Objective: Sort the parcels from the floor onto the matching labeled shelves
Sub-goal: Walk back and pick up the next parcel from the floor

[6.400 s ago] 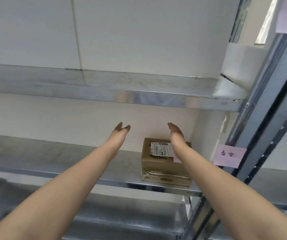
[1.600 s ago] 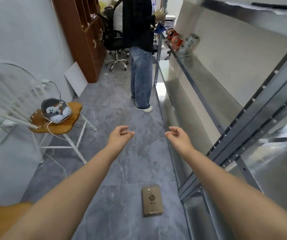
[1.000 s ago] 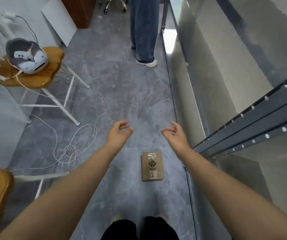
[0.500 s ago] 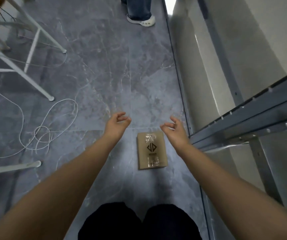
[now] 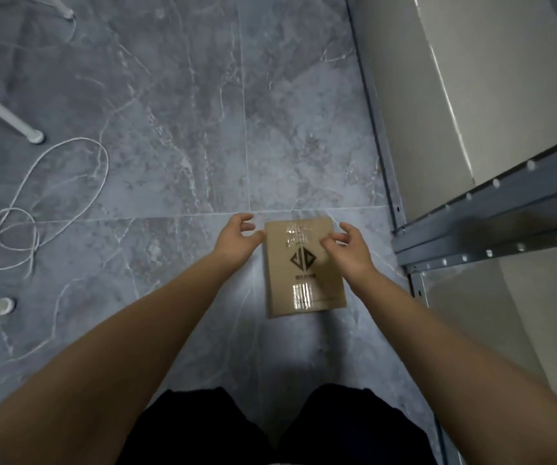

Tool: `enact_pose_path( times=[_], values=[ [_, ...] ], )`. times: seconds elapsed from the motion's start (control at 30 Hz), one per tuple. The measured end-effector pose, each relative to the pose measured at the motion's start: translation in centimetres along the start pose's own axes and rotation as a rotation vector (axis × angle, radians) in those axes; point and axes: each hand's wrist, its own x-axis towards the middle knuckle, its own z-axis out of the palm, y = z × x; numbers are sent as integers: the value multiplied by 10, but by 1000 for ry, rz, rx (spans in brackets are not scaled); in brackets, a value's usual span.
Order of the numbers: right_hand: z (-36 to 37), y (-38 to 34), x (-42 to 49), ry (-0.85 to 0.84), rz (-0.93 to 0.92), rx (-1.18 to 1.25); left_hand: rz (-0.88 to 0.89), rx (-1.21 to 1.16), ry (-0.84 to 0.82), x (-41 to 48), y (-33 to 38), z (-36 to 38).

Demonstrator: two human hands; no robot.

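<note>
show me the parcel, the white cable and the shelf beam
parcel (image 5: 304, 268): head view, middle of its top face, by the logo
white cable (image 5: 107, 159): head view, right bend of the big loop
shelf beam (image 5: 505, 216): head view, grey front face of the beam

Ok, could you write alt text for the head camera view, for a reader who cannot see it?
Seen from above, a person's left hand and right hand reach down to either side of a flat brown parcel lying on the grey tiled floor, fingers loosely curled, neither gripping it. A metal shelf frame stands at right.
</note>
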Motion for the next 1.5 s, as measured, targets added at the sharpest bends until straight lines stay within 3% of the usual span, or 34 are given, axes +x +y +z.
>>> enact_pose_path(
  times=[0.23, 0.33, 0.43, 0.5, 0.8, 1.03, 1.27, 1.5],
  values=[
    [0, 40, 31, 12, 14, -122, -36, 82, -53, 24, -39, 36],
    [2, 54, 39, -16, 90, -124, -189, 68, -95, 30, -54, 48],
    [8, 68, 38, -86, 188, -106, -376, 26, -249, 25, -64, 60],
    [14, 72, 35, -120, 201, -94, -368, 20, -271, 23, -67, 65],
    [19, 53, 25, -77, 208, 110, -177, -283, -47, 22, -32, 50],
    [-16, -29, -39, -87, 172, 139, -261, -443, -23, -39, 33, 12],
    [-77, -193, -159, -119, 56, 121, -152, -510, -182, -147, 191, -91],
    [-149, -358, -287, -169, -88, 180, -22, -594, -134, -259, 355, -194]
  ],
)
